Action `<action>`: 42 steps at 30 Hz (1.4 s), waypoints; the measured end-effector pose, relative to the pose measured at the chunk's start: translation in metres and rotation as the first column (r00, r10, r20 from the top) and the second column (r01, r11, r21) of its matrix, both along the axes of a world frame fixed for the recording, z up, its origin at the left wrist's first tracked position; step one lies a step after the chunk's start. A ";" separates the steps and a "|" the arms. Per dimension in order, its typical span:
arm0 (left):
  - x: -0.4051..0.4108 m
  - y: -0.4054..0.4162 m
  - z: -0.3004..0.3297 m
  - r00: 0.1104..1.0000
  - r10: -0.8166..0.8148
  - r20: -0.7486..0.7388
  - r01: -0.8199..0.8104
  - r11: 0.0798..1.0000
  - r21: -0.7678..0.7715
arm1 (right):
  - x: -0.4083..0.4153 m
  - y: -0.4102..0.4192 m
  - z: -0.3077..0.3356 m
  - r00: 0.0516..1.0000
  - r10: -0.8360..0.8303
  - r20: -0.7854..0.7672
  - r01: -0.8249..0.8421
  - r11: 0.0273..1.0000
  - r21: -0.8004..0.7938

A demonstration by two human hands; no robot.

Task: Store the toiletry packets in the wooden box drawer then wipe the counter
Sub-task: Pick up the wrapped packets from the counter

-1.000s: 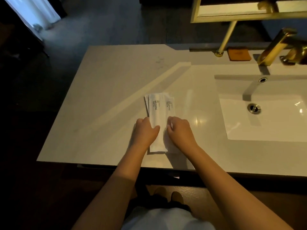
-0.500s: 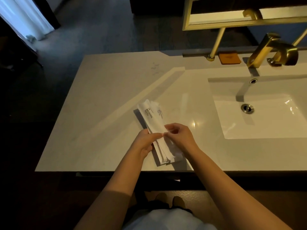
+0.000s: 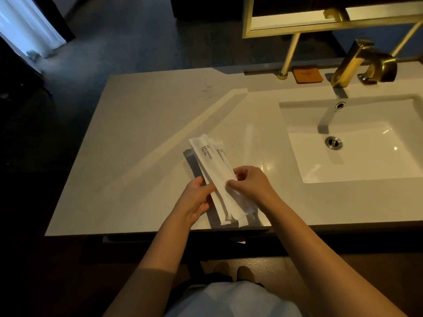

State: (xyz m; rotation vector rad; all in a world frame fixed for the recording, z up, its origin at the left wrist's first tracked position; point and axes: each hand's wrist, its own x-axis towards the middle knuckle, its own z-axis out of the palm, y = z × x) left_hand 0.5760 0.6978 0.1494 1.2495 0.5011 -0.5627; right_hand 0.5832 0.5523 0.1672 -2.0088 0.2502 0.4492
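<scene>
Left hand and right hand both gripping packets. Stack lifted off counter since a second ago, now tilted, near front edge. Gathering judged done; box not in view, wiping not begun.

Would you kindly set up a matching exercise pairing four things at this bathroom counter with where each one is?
Things:
1. toiletry packets
2. faucet
3. drain
4. brown pad

Places:
A. at the counter's back edge, left of the tap
B. held in both hands above the counter
C. in the bottom of the sink basin
D. behind the sink, spout over the basin

Pairs: 1-B, 2-D, 3-C, 4-A
</scene>
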 end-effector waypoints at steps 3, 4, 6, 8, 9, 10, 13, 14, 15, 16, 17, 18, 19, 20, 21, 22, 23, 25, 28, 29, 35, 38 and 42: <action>-0.003 0.002 0.000 1.000 -0.017 0.000 0.017 0.999 -0.051 | -0.003 0.000 0.001 1.000 -0.007 0.000 0.007 0.997 0.077; -0.003 0.002 0.001 1.000 -0.030 0.009 0.030 0.998 -0.059 | -0.004 0.000 0.001 0.999 -0.026 -0.023 0.029 0.990 0.137; -0.004 0.003 0.002 0.998 -0.066 0.013 0.067 0.996 -0.061 | -0.006 -0.003 0.000 0.995 -0.055 -0.086 0.073 0.972 0.223; -0.006 0.001 0.002 0.994 -0.105 0.013 0.106 0.992 -0.064 | -0.007 -0.007 -0.004 0.987 -0.087 -0.135 0.121 0.958 0.260; -0.007 -0.001 0.002 0.994 -0.111 0.011 0.112 0.991 -0.068 | -0.008 -0.009 -0.005 0.985 -0.098 -0.145 0.135 0.952 0.274; -0.008 -0.002 0.004 0.994 -0.112 0.006 0.112 0.990 -0.085 | -0.010 -0.011 -0.006 0.984 -0.102 -0.148 0.141 0.949 0.282; -0.010 -0.004 0.006 0.992 -0.124 -0.011 0.119 0.969 -0.215 | -0.014 -0.012 -0.008 0.983 -0.110 -0.146 0.148 0.948 0.283; -0.011 -0.003 0.006 0.990 -0.143 -0.011 0.137 0.962 -0.236 | -0.015 -0.012 -0.009 0.983 -0.113 -0.146 0.151 0.946 0.285; -0.011 -0.002 0.005 0.986 -0.168 -0.010 0.162 0.963 -0.217 | -0.016 -0.013 -0.010 0.983 -0.114 -0.146 0.153 0.943 0.294; -0.012 -0.002 0.004 0.979 -0.204 0.003 0.202 0.966 -0.159 | -0.016 -0.013 -0.011 0.982 -0.116 -0.148 0.157 0.939 0.306; -0.012 -0.001 0.003 0.968 -0.250 0.017 0.250 0.965 -0.074 | -0.017 -0.013 -0.012 0.982 -0.116 -0.152 0.159 0.936 0.315; -0.012 -0.001 0.003 0.955 -0.295 0.022 0.295 0.955 0.018 | -0.018 -0.015 -0.012 0.981 -0.112 -0.160 0.159 0.933 0.322; -0.012 -0.001 0.004 0.947 -0.321 0.022 0.318 0.944 0.086 | -0.019 -0.016 -0.013 0.979 -0.104 -0.175 0.158 0.929 0.334; -0.012 -0.001 0.005 0.945 -0.325 0.025 0.320 0.940 0.118 | -0.021 -0.018 -0.013 0.976 -0.095 -0.198 0.162 0.918 0.361; -0.013 0.000 0.005 0.948 -0.316 0.032 0.310 0.943 0.124 | -0.022 -0.021 -0.013 0.970 -0.084 -0.227 0.172 0.899 0.402; -0.014 0.000 0.005 0.954 -0.296 0.041 0.289 0.949 0.123 | -0.023 -0.024 -0.013 0.964 -0.077 -0.255 0.188 0.874 0.447; -0.016 0.001 0.005 0.961 -0.272 0.055 0.264 0.957 0.119 | -0.024 -0.026 -0.013 0.958 -0.074 -0.276 0.206 0.848 0.488; -0.019 0.002 0.002 0.970 -0.226 0.090 0.217 0.972 0.095 | -0.026 -0.031 -0.013 0.951 -0.086 -0.296 0.243 0.800 0.549; -0.021 0.002 0.001 0.978 -0.171 0.119 0.163 0.984 0.068 | -0.031 -0.040 -0.013 0.946 -0.148 -0.290 0.296 0.764 0.573; -0.021 0.002 0.001 0.978 -0.163 0.129 0.153 0.985 0.085 | -0.035 -0.045 -0.013 0.946 -0.170 -0.278 0.302 0.775 0.555; -0.027 -0.007 0.004 0.957 -0.238 0.162 0.199 0.954 0.226 | -0.073 -0.080 -0.001 0.953 -0.269 -0.141 0.303 0.871 0.385; -0.034 -0.021 0.007 0.929 -0.310 0.201 0.258 0.934 0.246 | -0.102 -0.091 0.004 0.928 -0.363 -0.078 0.367 0.862 0.351; -0.048 -0.045 0.005 0.815 -0.530 0.235 0.427 0.823 0.376 | -0.151 -0.107 0.001 0.848 -0.530 -0.027 0.515 0.810 0.281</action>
